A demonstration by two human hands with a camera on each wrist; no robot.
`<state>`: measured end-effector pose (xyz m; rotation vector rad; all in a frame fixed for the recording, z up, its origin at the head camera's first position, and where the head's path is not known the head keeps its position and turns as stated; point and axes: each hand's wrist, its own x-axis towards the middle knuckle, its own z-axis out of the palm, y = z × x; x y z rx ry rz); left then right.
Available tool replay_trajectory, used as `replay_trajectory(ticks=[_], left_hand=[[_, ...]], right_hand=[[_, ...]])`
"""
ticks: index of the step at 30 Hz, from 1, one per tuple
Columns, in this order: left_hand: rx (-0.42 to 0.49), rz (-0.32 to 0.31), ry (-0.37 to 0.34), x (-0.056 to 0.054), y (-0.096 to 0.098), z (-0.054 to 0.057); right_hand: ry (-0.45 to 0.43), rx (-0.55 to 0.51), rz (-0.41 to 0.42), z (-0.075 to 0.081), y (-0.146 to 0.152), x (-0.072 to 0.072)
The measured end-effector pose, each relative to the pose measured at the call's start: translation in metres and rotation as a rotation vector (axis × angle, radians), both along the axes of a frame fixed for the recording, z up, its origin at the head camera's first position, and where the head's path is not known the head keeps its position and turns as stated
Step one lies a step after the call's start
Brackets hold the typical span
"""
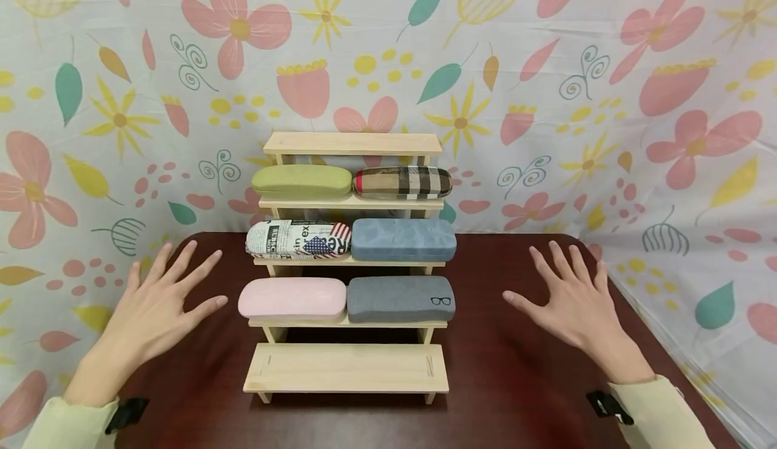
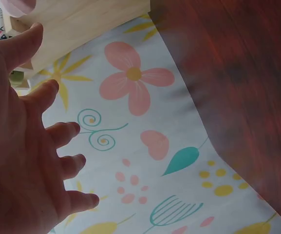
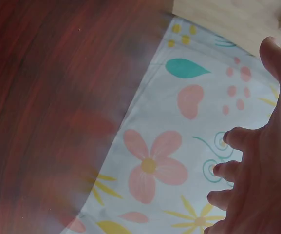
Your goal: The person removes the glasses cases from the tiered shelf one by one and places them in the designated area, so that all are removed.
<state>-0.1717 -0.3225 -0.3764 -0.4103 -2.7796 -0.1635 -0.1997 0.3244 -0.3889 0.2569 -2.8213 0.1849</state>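
Note:
My left hand point(image 1: 154, 304) is spread with straight fingers to the left of a stepped wooden rack point(image 1: 346, 368), holding nothing. On the right side, my right hand point(image 1: 573, 304) is likewise spread and holds nothing. Glasses cases lie in pairs on three of the rack's steps. The upper pair is a green case point(image 1: 301, 181) and a plaid case point(image 1: 403, 183). Below them sit a newsprint-patterned case point(image 1: 298, 239) and a blue case point(image 1: 403, 239). A pink case point(image 1: 293, 298) and a grey case point(image 1: 400, 298) with a small glasses print share the lower step.
The rack's top board point(image 1: 352, 143) and its lowest front step bear no cases. Under the rack is a dark reddish-brown table point(image 1: 504, 381). A white cloth point(image 1: 388, 44) with flowers and leaves hangs behind and along both sides.

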Motion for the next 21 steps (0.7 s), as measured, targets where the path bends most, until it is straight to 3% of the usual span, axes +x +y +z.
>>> replay_trajectory(ticks=[8,15,18,21], left_hand=[[0.102,-0.058,-0.031,0.012,0.0,-0.002],[0.314,-0.155,-0.086,0.02,0.007,-0.004],[0.404,-0.174,-0.119,0.022,0.01,-0.004],[0.452,-0.18,-0.104,0.022,0.013,-0.005]], right_hand=[[0.01,-0.001,0.021,-0.001,-0.004,0.01],[0.023,-0.008,0.047,0.0,-0.01,0.019],[0.021,-0.019,0.068,0.002,-0.014,0.022],[0.028,-0.034,0.1,0.004,-0.019,0.025]])
